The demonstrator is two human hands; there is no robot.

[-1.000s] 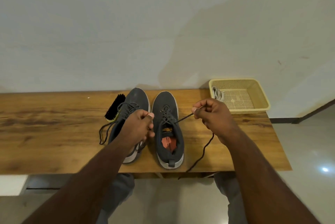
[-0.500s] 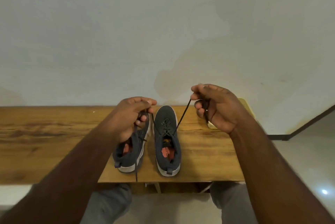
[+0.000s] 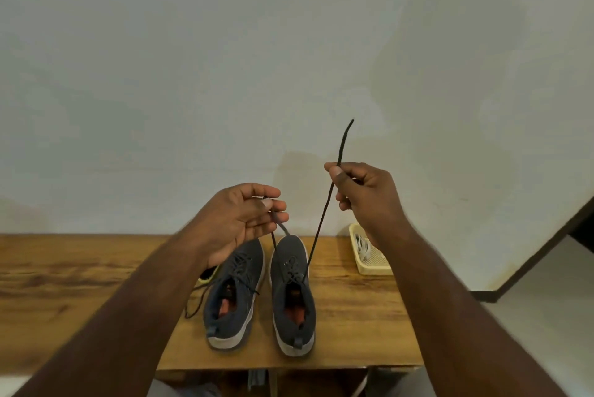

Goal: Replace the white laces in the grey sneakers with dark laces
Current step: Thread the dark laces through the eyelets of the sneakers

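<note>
Two grey sneakers (image 3: pixel 260 293) sit side by side on the wooden table (image 3: pixel 80 284), toes toward the wall, both already carrying dark laces in the eyelets. The left sneaker (image 3: pixel 233 297) looks fully laced, with loose dark ends trailing off its left side onto the table. The right sneaker (image 3: pixel 292 293) is laced up the front, and its two dark lace ends (image 3: pixel 321 229) are pulled up taut. Right hand (image 3: pixel 366 194) pinches one end between thumb and forefinger, tip sticking up past the hand. Left hand (image 3: pixel 244 219) pinches the other end at the fingertips, remaining fingers loosely spread. The white laces (image 3: pixel 361 247) lie in a yellow basket (image 3: pixel 376 268) at the table's right side, so removal seems done. A yellow-edged object (image 3: pixel 209 274) peeks out under the left wrist, mostly hidden. Judging by this, the task is nearly over: evening the ends and tying the right shoe, perhaps tying the left too.
</note>
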